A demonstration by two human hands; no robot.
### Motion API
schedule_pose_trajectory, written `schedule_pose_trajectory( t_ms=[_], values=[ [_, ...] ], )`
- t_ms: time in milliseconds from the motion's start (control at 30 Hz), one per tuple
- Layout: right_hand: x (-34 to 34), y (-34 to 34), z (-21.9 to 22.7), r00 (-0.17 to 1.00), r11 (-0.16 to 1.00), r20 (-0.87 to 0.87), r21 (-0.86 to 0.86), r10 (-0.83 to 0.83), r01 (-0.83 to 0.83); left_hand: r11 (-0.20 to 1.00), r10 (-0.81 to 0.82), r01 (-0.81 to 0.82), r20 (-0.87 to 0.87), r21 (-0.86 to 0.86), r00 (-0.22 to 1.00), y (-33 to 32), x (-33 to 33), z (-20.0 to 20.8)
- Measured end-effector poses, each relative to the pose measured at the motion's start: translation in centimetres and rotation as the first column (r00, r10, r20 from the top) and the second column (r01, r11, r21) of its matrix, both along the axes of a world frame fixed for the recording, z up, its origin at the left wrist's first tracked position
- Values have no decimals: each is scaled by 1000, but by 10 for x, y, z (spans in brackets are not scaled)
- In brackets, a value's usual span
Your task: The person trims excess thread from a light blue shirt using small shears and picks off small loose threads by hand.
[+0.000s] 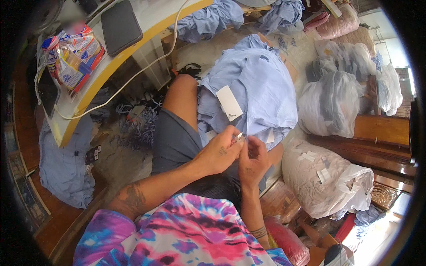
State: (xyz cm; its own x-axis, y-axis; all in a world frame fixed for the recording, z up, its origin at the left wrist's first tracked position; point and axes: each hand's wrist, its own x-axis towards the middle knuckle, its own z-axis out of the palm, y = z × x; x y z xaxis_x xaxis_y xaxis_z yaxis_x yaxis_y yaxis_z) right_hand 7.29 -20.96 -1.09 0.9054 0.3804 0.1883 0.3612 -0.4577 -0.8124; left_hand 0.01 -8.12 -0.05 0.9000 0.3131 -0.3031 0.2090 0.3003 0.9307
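A heap of light blue garments [266,84] lies across my lap, with a white rectangular card or tag [228,103] on it. My left hand [220,150] is closed around a small pointed metal tool [237,138] that looks like thread snips; most of it is hidden in the fingers. Right beside it, my right hand [253,162] has its fingers pinched at the lower edge of the blue cloth. The two hands almost touch at the fingertips. Exactly what lies between the right fingertips is too small to see.
At upper left, a yellow-edged table [146,44] carries a dark phone-like slab [120,27] and a colourful plastic packet [73,57]; a white cable [146,73] hangs past its edge. Bulging plastic bags of cloth [326,177] crowd the right. More blue garments [64,159] hang at left.
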Motion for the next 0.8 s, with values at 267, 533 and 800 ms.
schedule_pose_trajectory(
  t_ms=[267, 533, 800],
  values=[
    [1, 4, 2, 1000, 1000, 4, -9, 8, -8, 993, 23, -26, 28, 116, 999, 0, 0, -7],
    [0, 7, 5, 999, 998, 16, -41, 44, -43, 991, 35, -38, 28, 130, 999, 5, -1, -8],
    [3, 13, 17, 973, 985, 169, -92, 159, -145, 966, 94, -89, -7, 242, 996, 7, 5, -11]
  ],
)
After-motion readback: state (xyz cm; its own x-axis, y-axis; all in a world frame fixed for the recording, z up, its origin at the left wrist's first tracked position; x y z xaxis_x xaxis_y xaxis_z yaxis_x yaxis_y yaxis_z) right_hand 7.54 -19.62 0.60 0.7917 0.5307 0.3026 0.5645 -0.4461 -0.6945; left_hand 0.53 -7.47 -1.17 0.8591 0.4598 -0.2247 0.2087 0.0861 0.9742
